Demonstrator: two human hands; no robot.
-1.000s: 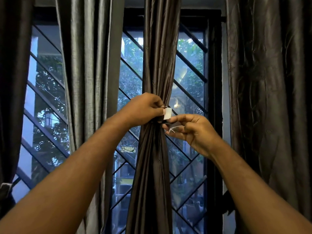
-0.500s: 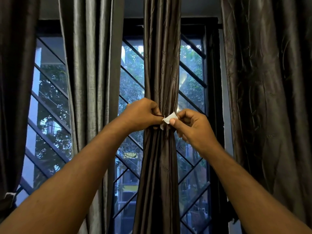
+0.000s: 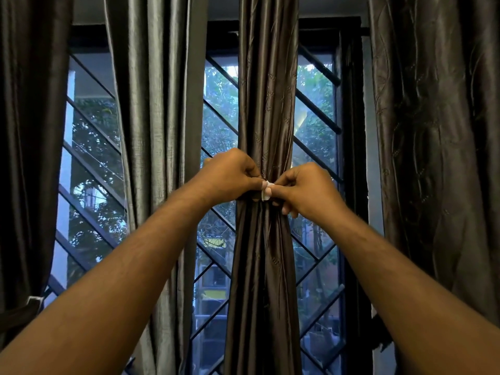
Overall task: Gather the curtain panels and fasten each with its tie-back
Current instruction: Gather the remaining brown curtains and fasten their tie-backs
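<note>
Panel (image 3: 267, 104), gathered. Left hand (image 3: 232, 180) pinches its waist; right hand (image 3: 305, 190) pinches tie-back tab (image 3: 265, 191) there. Advised: press tab flat under tension, ends aligned.

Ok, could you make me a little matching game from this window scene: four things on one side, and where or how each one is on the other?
Things:
1. brown curtain panel
2. grey curtain panel
3. white tie-back tab
4. far-left dark curtain

States:
A. hangs loose, untouched
B. pinched by the right hand
C. gathered narrow, gripped by the left hand
D. banded low at the picture's left edge

Pairs: 1-C, 2-A, 3-B, 4-D.
</note>
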